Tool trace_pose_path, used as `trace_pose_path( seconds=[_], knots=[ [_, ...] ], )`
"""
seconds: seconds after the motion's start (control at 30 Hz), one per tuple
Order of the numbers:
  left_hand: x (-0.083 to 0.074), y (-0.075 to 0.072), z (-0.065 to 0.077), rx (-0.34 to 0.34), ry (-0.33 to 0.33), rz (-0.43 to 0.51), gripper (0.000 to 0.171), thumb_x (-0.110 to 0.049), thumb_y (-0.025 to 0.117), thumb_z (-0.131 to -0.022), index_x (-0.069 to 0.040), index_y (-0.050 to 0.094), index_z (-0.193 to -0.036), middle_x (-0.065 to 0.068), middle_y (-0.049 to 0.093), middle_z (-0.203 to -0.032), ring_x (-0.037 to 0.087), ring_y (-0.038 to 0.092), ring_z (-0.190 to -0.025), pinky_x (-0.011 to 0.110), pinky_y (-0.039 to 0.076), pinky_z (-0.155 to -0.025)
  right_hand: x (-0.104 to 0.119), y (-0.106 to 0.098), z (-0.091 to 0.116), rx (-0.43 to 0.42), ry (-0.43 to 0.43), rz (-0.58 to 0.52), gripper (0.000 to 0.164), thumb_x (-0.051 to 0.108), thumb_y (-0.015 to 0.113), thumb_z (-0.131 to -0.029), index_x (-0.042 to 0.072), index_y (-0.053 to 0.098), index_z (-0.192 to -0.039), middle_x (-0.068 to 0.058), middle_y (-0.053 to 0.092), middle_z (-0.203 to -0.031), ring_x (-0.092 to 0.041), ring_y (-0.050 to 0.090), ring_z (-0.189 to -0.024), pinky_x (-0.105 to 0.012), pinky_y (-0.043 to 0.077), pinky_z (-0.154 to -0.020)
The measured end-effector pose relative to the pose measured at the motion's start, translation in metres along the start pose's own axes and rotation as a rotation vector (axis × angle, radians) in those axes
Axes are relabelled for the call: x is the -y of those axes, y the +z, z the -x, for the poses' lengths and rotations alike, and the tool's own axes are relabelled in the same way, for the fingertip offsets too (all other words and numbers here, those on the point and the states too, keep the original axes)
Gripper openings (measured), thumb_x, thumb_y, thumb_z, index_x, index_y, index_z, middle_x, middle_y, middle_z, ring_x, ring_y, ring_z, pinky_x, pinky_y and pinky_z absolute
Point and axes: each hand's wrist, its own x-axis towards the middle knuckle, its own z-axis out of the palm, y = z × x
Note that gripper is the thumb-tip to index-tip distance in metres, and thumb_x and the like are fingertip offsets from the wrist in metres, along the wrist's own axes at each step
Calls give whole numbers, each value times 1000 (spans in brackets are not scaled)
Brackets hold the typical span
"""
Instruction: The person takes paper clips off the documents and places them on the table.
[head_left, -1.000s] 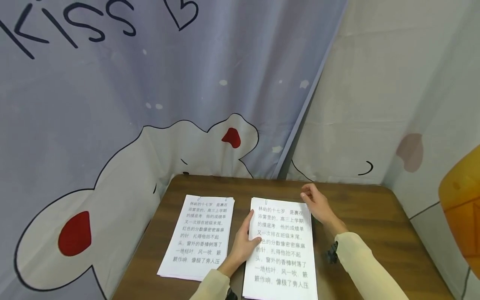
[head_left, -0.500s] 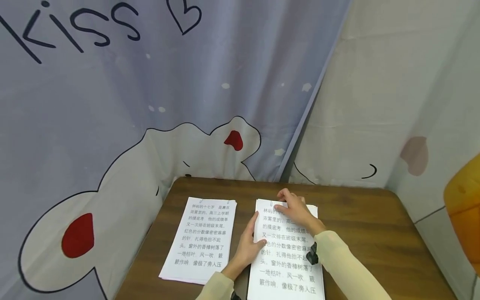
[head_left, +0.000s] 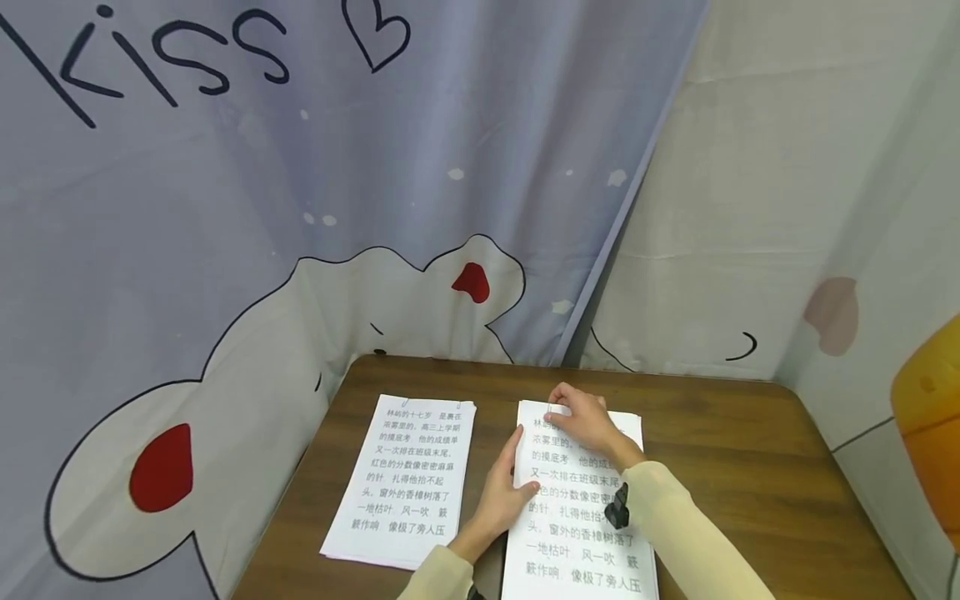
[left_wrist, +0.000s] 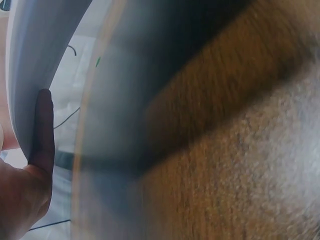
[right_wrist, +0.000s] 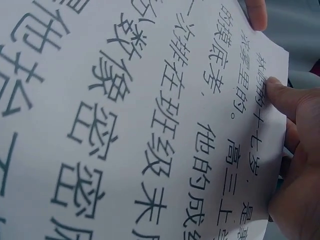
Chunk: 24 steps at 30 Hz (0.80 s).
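The right sleeve [head_left: 693, 537] is long, plain and pale cream-yellow, ending at the wrist, where a small, black, angular device [head_left: 617, 509] stands out against the cloth. The left sleeve [head_left: 438, 575] has the same pale colour; a dark piece [head_left: 475, 593] at its cuff is partly cut off.

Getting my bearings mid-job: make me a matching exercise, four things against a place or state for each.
1. Left hand
2. Right hand
3. Left paper stack
4. Curtain

A. Bears the word "kiss"
B. At the top of the right paper stack
C. On the table, in neither hand
D. At the right paper stack's left edge

Pairs: 1-D, 2-B, 3-C, 4-A
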Motion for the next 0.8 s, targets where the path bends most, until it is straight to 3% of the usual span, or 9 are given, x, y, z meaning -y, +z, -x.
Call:
trace_pose_path(
  seconds=[0.3, 0.6, 0.8],
  knots=[
    [1, 2, 3, 0, 10, 19, 103, 18, 68, -86, -19, 22, -170, 20, 50, -159, 25, 73, -109, 27, 63, -84, 1, -2, -4, 41, 33, -90, 17, 16, 79, -94, 13, 65, -104, 4, 71, -84, -17, 59, -84, -56, 29, -105],
    [-1, 2, 5, 1, 17, 23, 104, 18, 68, -87, -22, 21, -171, 20, 48, -161, 27, 73, -109, 28, 63, -84, 5, -2, -2, 28, 35, -115, 16, 14, 76, -97, 13, 64, -107, 1, 70, -88, -18, 59, -85, -49, 27, -100],
    [-1, 2, 4, -4, -16, 15, 108, 17, 68, -88, -27, 15, -171, 15, 49, -162, 22, 71, -114, 26, 61, -87, 8, 0, -2, 23, 45, -132, 13, 15, 74, -99, 14, 65, -108, 0, 73, -94, -18, 59, -87, -48, 26, -101]
  ],
)
